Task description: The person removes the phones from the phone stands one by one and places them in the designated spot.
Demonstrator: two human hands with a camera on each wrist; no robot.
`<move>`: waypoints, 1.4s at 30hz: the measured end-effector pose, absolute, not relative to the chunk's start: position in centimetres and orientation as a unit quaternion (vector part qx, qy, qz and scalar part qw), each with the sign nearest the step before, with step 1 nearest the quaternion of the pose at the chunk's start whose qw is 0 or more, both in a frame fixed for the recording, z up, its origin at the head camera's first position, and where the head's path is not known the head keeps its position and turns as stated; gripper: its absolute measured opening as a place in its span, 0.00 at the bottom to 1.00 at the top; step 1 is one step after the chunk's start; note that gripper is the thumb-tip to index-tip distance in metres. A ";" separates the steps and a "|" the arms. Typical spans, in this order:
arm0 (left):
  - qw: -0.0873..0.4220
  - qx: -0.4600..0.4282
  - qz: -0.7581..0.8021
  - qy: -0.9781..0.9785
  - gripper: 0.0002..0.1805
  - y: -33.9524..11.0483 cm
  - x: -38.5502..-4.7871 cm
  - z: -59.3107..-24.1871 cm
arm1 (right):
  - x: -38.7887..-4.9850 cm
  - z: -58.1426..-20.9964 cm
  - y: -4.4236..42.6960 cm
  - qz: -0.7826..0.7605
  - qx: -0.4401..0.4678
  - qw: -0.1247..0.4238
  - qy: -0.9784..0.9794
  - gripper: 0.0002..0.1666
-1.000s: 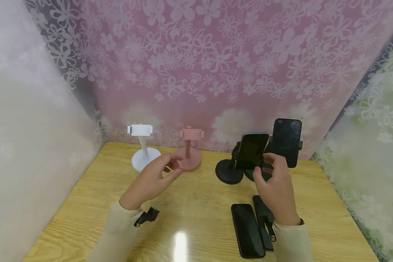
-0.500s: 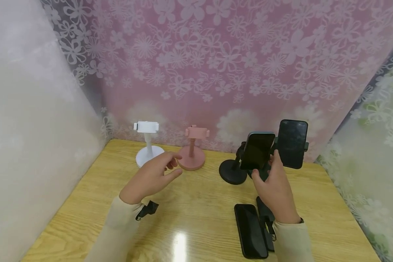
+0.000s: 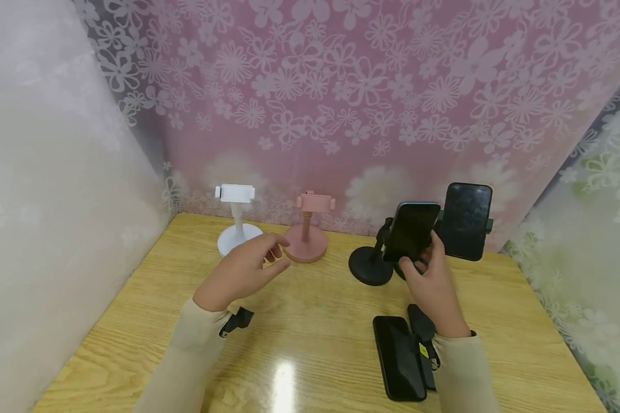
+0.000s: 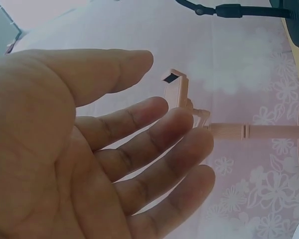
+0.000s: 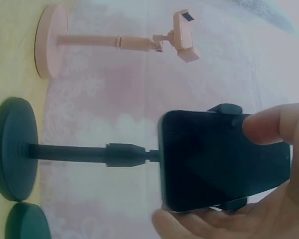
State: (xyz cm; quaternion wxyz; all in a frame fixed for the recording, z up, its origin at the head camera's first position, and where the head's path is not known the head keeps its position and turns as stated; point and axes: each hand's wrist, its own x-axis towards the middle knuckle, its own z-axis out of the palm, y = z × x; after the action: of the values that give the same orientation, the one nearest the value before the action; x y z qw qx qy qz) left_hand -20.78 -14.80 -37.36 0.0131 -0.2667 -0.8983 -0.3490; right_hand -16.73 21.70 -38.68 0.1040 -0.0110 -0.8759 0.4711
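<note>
Right of centre, the right hand (image 3: 435,288) pinches a phone (image 3: 412,232) set between the clamp arms (image 5: 226,108) of a black stand (image 3: 370,267); farther right, a dark clamp (image 3: 489,225) holds another phone (image 3: 465,221). Left of centre, the left hand (image 3: 241,268) hovers, relaxed and wide.

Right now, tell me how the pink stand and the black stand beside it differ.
The pink stand has an empty clip; the black stand holds a phone. The right hand grips the phone at the black stand, while no hand grips the pink stand. Both have round bases on the wooden table.
</note>
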 end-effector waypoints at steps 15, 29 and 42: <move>0.033 -0.299 -0.350 -0.887 0.10 -14.5 -20.5 -37.2 | -17.2 -39.8 21.9 0.493 0.009 0.150 -0.857 0.33; 0.044 -0.305 -0.320 -0.896 0.11 -14.6 -20.4 -37.0 | -17.2 -39.3 21.2 0.477 0.013 0.155 -0.865 0.32; 0.032 -0.305 -0.314 -0.898 0.08 -14.3 -20.0 -36.7 | -16.6 -39.0 20.2 0.438 -0.003 0.178 -0.881 0.25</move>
State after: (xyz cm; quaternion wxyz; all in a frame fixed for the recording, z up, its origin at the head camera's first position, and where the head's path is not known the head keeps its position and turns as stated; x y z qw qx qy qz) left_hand -19.98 -14.30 -36.69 0.0322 -0.3054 -0.8984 -0.3139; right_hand -16.64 20.23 -38.98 0.1782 -0.0028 -0.8812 0.4378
